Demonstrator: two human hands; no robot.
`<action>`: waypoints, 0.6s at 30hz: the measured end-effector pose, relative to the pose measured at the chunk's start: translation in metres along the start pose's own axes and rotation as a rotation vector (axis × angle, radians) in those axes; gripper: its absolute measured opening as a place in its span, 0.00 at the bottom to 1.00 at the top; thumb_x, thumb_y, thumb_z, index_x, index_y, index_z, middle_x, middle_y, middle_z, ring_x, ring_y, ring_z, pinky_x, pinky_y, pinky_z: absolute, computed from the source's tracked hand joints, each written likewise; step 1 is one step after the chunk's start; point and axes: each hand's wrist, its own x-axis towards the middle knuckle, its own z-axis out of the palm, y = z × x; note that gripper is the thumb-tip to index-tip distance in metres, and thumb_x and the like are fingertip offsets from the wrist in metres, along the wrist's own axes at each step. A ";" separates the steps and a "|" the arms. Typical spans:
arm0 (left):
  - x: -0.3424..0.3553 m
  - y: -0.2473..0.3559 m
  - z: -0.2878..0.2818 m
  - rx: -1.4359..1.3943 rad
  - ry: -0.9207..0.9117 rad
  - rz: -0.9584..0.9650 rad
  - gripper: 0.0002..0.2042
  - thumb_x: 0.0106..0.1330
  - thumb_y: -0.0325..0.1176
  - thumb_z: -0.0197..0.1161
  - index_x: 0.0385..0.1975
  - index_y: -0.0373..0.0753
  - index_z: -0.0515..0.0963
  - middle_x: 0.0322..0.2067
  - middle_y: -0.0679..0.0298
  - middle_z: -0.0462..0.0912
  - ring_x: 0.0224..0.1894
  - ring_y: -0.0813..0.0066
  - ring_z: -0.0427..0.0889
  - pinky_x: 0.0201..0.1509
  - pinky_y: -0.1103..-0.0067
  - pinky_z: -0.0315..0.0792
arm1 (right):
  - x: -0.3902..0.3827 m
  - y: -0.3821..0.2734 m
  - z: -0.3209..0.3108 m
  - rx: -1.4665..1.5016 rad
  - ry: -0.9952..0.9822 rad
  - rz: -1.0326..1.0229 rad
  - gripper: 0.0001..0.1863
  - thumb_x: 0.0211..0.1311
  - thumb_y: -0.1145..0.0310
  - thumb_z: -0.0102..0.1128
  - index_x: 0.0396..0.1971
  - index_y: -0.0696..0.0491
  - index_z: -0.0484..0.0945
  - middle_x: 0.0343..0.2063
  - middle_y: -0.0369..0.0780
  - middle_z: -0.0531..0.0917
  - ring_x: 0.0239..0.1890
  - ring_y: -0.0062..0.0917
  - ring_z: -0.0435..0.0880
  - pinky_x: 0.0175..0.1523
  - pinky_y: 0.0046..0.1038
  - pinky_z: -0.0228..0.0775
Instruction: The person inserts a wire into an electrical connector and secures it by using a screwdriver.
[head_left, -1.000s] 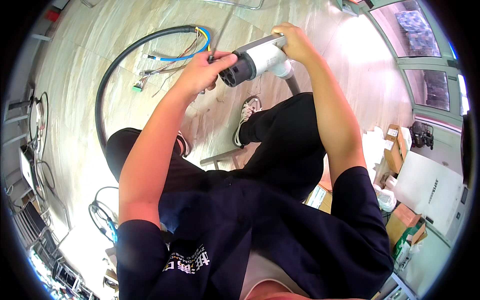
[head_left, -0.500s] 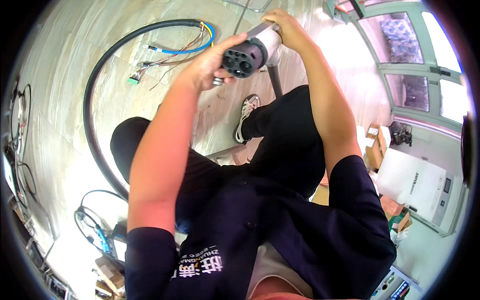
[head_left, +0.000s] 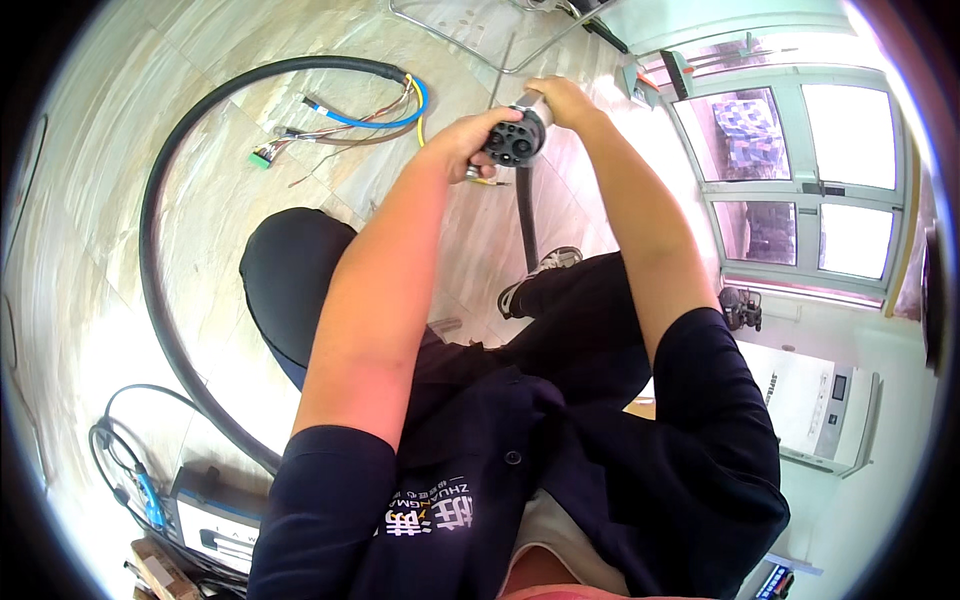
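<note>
Now the plug (head_left: 514,144) is turned more squarely into view than before, so its holes are seen face-on, and is held above the floor (head_left: 230,160), front pinched by the left hand (head_left: 463,144), rear clasped by the right hand (head_left: 563,101).

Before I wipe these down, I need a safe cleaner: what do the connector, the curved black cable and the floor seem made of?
Connector: front probably hard plastic, dull black, with crisp round holes. Cable: rubber or soft plastic, satin black, bending smoothly. Floor: likely glazed tile, streaked, with joint lines and glare.
</note>
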 end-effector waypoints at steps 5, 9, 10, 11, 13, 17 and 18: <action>0.004 -0.013 0.014 0.042 0.067 -0.092 0.17 0.63 0.53 0.60 0.35 0.44 0.79 0.25 0.60 0.85 0.09 0.85 0.59 0.16 0.84 0.59 | -0.013 0.012 0.024 0.157 -0.028 0.112 0.18 0.51 0.80 0.59 0.43 0.46 0.79 0.37 0.46 0.82 0.41 0.44 0.82 0.45 0.37 0.73; -0.014 -0.049 0.056 0.193 0.089 -0.073 0.22 0.63 0.49 0.64 0.51 0.42 0.72 0.24 0.67 0.77 0.11 0.84 0.60 0.15 0.81 0.60 | -0.052 0.008 0.037 0.204 0.090 0.027 0.19 0.57 0.76 0.57 0.47 0.42 0.80 0.39 0.46 0.80 0.45 0.41 0.81 0.49 0.39 0.73; -0.014 -0.049 0.068 0.200 0.072 -0.056 0.24 0.63 0.49 0.65 0.52 0.43 0.70 0.25 0.67 0.77 0.11 0.83 0.60 0.16 0.81 0.60 | -0.060 0.014 0.035 0.224 0.129 0.034 0.20 0.56 0.78 0.57 0.48 0.42 0.80 0.39 0.46 0.80 0.44 0.42 0.81 0.49 0.38 0.74; -0.017 -0.052 0.079 0.204 0.055 -0.064 0.25 0.62 0.49 0.66 0.54 0.43 0.69 0.25 0.68 0.76 0.12 0.83 0.60 0.16 0.81 0.61 | -0.076 0.018 0.041 0.259 0.158 0.054 0.22 0.55 0.79 0.57 0.49 0.42 0.80 0.38 0.46 0.80 0.44 0.42 0.81 0.49 0.37 0.74; -0.015 -0.068 0.109 0.224 0.077 -0.074 0.28 0.61 0.49 0.67 0.56 0.43 0.68 0.26 0.68 0.76 0.13 0.83 0.61 0.18 0.82 0.61 | -0.105 0.034 0.046 0.450 0.251 0.034 0.24 0.54 0.81 0.59 0.52 0.45 0.78 0.41 0.46 0.81 0.46 0.42 0.81 0.49 0.35 0.74; -0.002 -0.107 0.159 0.271 0.193 -0.030 0.34 0.62 0.50 0.67 0.63 0.42 0.63 0.35 0.62 0.77 0.17 0.81 0.65 0.20 0.82 0.61 | -0.167 0.027 0.053 1.051 0.404 0.562 0.21 0.62 0.72 0.60 0.56 0.47 0.73 0.47 0.47 0.82 0.49 0.34 0.82 0.51 0.32 0.74; 0.003 -0.113 0.162 0.276 0.221 -0.010 0.33 0.62 0.50 0.67 0.62 0.41 0.63 0.35 0.62 0.77 0.17 0.80 0.66 0.20 0.82 0.61 | -0.184 0.019 0.055 1.003 0.350 0.654 0.21 0.68 0.62 0.58 0.58 0.50 0.71 0.47 0.46 0.83 0.49 0.28 0.82 0.53 0.31 0.73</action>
